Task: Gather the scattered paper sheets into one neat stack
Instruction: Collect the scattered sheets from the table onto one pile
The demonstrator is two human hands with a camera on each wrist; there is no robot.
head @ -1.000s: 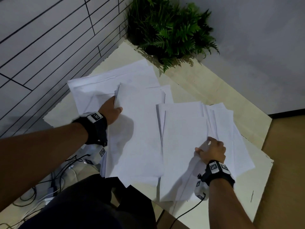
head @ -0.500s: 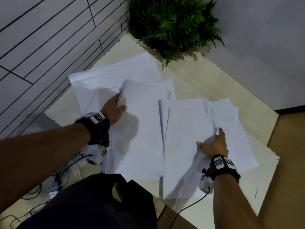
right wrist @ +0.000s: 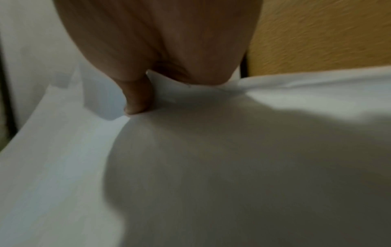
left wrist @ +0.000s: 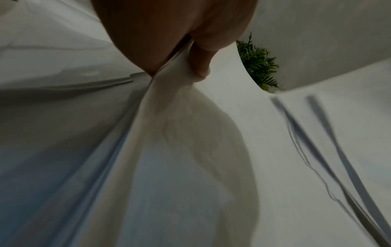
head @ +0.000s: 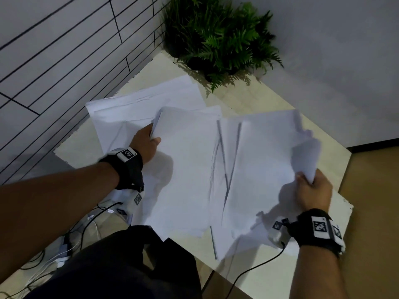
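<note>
White paper sheets lie spread over a pale table (head: 254, 100). My left hand (head: 145, 143) pinches the left edge of a bundle of sheets (head: 183, 169) in the middle; in the left wrist view the thumb (left wrist: 201, 61) presses on top of this left bundle (left wrist: 190, 150). My right hand (head: 313, 190) grips the right edge of another bundle (head: 265, 160) and lifts it, so the paper curls up by the fingers. The right wrist view shows the thumb (right wrist: 137, 98) on that right bundle (right wrist: 211, 167). More sheets (head: 140, 104) lie flat at the back left.
A green fern-like plant (head: 218, 37) stands at the table's far corner. A tiled wall (head: 64, 50) runs along the left and a plain wall (head: 334, 61) along the right. Cables (head: 64, 244) lie on the floor at the lower left. The table's right edge (head: 345, 190) is close to my right hand.
My right hand has closed on the right sheets and raised their edge, moving right and toward me. The left hand still holds the left bundle in about the same place.
</note>
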